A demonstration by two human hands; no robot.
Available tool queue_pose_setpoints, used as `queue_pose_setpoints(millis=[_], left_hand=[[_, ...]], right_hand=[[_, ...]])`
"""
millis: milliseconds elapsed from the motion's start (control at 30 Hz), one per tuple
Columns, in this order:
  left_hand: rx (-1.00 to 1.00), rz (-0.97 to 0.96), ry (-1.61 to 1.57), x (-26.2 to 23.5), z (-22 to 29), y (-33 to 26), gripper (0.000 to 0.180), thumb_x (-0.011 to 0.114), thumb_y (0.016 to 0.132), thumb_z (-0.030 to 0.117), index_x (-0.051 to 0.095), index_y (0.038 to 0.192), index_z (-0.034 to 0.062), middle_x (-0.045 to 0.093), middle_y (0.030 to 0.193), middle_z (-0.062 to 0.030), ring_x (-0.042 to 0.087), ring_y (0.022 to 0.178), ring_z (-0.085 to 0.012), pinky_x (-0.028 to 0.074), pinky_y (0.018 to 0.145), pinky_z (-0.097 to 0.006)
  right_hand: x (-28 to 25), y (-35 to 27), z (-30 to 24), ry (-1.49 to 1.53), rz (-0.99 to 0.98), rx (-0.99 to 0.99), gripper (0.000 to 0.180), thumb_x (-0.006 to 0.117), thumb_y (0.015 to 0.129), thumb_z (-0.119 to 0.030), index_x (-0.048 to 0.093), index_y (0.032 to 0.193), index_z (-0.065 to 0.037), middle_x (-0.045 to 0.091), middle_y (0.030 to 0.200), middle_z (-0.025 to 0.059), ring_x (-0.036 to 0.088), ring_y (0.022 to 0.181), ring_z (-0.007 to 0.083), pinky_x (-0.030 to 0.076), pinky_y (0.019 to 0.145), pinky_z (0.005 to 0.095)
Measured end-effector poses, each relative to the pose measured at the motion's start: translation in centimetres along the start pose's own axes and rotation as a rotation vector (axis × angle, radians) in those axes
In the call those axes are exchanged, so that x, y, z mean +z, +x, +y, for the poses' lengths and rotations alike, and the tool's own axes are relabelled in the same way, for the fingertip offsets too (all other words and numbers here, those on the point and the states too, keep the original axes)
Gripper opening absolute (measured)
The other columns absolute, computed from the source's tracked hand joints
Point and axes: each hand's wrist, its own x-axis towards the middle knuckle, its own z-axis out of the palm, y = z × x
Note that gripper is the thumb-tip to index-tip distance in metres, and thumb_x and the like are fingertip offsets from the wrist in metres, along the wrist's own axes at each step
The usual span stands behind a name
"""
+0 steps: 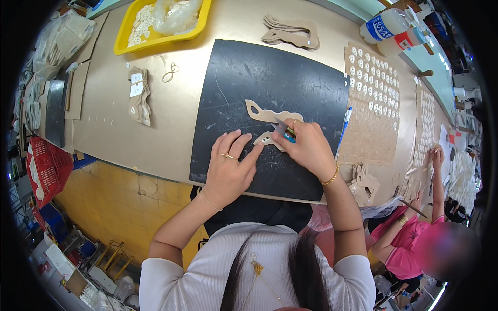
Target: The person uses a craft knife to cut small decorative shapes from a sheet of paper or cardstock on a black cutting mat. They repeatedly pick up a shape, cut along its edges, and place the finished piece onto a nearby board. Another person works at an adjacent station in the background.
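Pinning cardboard cutout (272,115) (left hand (230,168)), knife (282,129) beside right grip (306,147)

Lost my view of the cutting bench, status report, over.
Left hand pressing tan cardboard cut-out flat on black cutting mat. Right hand gripping small blade at it. Blue pen alongside, apart.

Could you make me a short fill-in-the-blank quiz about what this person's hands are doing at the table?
1. The right hand holds a small ____ with a blue-green handle.
2. The left hand presses a pale cut-out piece onto the ____ cutting mat.
3. The tray at the table's far left corner is ____.

Missing words: knife; black; yellow
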Motion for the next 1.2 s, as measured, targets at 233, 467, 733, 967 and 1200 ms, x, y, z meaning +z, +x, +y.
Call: queue_pose_setpoints(millis=[233, 467, 733, 967, 1200], left_hand=[[0.029, -0.029, 0.104, -0.6, 0.3, 0.5, 0.044, 0.073, 0.077, 0.011, 0.068, 0.121, 0.0085, 0.060, 0.125, -0.0138, 0.052, 0.124, -0.0340, 0.039, 0.108, -0.054], [0.040, -0.022, 0.113, -0.5, 0.3, 0.5, 0.042, 0.072, 0.078, 0.011, 0.067, 0.120, 0.0079, 0.060, 0.125, -0.0132, 0.053, 0.124, -0.0335, 0.039, 0.107, -0.054], [0.078, -0.041, 0.083, 0.8, 0.5, 0.2, 0.053, 0.070, 0.078, 0.009, 0.063, 0.130, 0.0051, 0.060, 0.130, -0.0104, 0.055, 0.125, -0.0275, 0.039, 0.106, -0.053], [0.112, -0.045, 0.310, 0.9, 1.4, 0.3, 0.046, 0.065, 0.084, 0.014, 0.064, 0.129, 0.0062, 0.061, 0.125, -0.0106, 0.055, 0.124, -0.0272, 0.039, 0.102, -0.052], [0.095, -0.026, 0.392, 1.4, 2.1, 0.2, 0.039, 0.056, 0.090, 0.018, 0.065, 0.126, 0.0051, 0.062, 0.123, -0.0118, 0.054, 0.126, -0.0285, 0.038, 0.102, -0.054]], right_hand=[[0.3, -0.2, -0.3, -0.043, 0.017, -0.002, 0.033, 0.076, 0.088, -0.029, 0.070, 0.096, 0.002, 0.064, 0.069, 0.0195, 0.067, 0.065, 0.0380, 0.051, 0.060, 0.0411], [0.9, -0.7, -0.2, -0.182, 0.033, -0.058, 0.026, 0.075, 0.087, -0.022, 0.068, 0.101, -0.002, 0.071, 0.075, 0.0147, 0.072, 0.072, 0.0341, 0.058, 0.065, 0.0423], [1.1, -1.0, -0.2, -0.229, 0.053, -0.084, 0.024, 0.076, 0.086, -0.022, 0.066, 0.101, -0.004, 0.071, 0.079, 0.0142, 0.071, 0.074, 0.0340, 0.056, 0.065, 0.0424], [0.8, -0.5, 0.3, -0.164, 0.032, -0.069, 0.029, 0.076, 0.087, -0.025, 0.069, 0.104, -0.004, 0.069, 0.075, 0.0165, 0.070, 0.071, 0.0349, 0.054, 0.064, 0.0409], [-0.2, 0.2, 0.4, -0.096, -0.059, -0.095, 0.033, 0.077, 0.085, -0.028, 0.069, 0.105, -0.002, 0.062, 0.068, 0.0189, 0.066, 0.066, 0.0367, 0.050, 0.062, 0.0427]])
